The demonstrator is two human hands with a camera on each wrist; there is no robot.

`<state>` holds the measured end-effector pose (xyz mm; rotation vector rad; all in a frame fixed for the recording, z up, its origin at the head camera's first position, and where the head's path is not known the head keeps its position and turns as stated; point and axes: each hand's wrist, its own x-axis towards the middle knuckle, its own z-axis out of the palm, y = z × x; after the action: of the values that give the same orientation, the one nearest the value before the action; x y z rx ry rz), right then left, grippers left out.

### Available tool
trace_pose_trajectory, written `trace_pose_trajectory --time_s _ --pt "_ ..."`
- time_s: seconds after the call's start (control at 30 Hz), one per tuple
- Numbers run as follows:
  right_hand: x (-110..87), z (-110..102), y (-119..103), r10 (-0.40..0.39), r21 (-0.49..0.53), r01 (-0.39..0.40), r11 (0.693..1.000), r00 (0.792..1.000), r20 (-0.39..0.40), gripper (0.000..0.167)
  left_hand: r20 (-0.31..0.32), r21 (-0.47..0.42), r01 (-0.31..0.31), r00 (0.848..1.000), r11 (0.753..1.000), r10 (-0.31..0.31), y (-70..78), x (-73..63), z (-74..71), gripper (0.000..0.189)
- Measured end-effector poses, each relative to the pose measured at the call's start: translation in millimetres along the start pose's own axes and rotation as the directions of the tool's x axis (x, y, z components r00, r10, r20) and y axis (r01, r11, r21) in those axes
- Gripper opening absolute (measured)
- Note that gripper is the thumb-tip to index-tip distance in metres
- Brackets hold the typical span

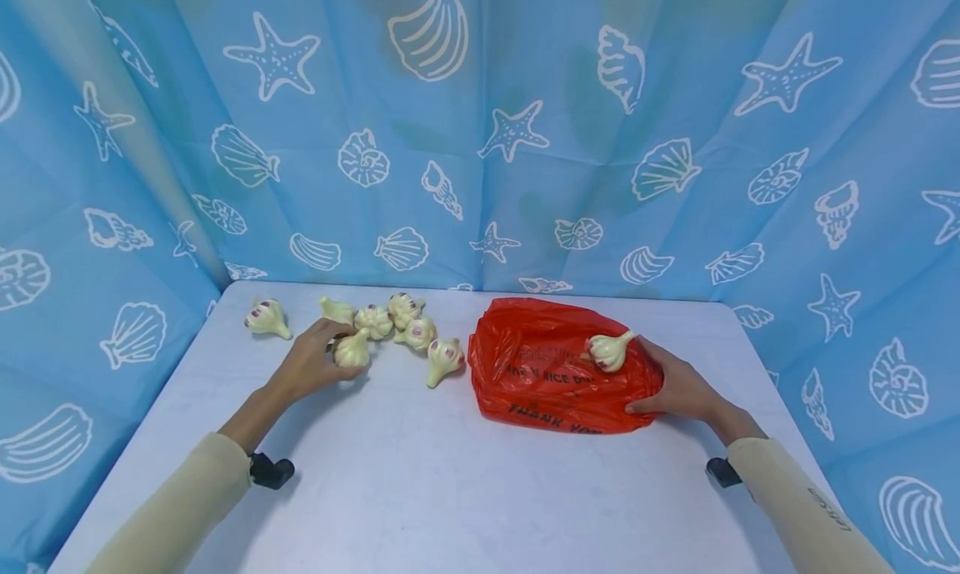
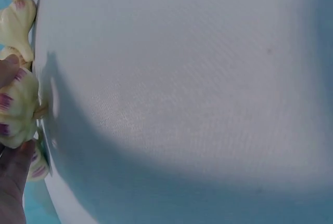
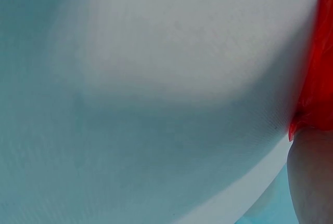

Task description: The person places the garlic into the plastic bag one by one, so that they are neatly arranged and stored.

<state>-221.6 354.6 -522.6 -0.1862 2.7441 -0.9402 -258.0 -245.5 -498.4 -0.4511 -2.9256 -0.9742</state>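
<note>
A pale garlic bulb [image 1: 352,350] with purple patches is pinched between the thumb and fingers of my left hand [image 1: 311,364], just above the table. In the left wrist view the same garlic bulb [image 2: 16,110] sits between the fingertips, its stem pointing right. My right hand [image 1: 678,388] grips the right end of a red plastic bag [image 1: 517,382] with dark printing. Its thumb lies on the near side; the other fingers are partly hidden. Another garlic bulb [image 1: 607,351] lies on the bag, its stem near my right index finger. The right wrist view shows red plastic [image 3: 318,94] against the thumb.
Several garlic bulbs [image 1: 373,321] lie clustered beyond and beside my left hand. One bulb [image 1: 446,358] rests close to the bag's left side, and another bulb [image 1: 267,317] sits apart at far left. A blue shell-patterned curtain [image 1: 450,141] surrounds the white table [image 1: 450,491].
</note>
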Motion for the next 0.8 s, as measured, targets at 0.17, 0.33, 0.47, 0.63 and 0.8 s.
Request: trace_pose_trajectory --time_s 0.17,0.33,0.47,0.63,0.8 --pt "0.6 -1 0 -0.001 -0.003 0.001 1.000 1.000 0.003 0.137 -0.026 0.006 -0.031 0.999 1.000 0.031 -0.7 -0.4 -0.5 0.066" --pt "0.7 0 -1 0.001 -0.008 -0.001 1.000 1.000 0.007 0.136 -0.072 0.009 -0.069 0.995 0.998 0.070 4.6 -0.9 -2.5 0.065" --pt "1.3 1 -2 0.004 -0.007 -0.004 1.000 1.000 0.007 0.136 -0.123 -0.013 -0.117 0.986 0.993 0.115 11.2 1.9 -5.1 0.065" --pt "2.3 1 0 0.007 -0.011 -0.007 1.000 1.000 0.011 0.136 -0.168 -0.033 -0.173 0.972 0.984 0.166 23.3 10.0 -6.8 0.062" --pt "1.6 0 1 0.009 -0.001 -0.009 1.000 1.000 0.011 0.138 -0.215 -0.024 -0.253 0.946 0.967 0.242 34.6 20.9 -6.0 0.060"
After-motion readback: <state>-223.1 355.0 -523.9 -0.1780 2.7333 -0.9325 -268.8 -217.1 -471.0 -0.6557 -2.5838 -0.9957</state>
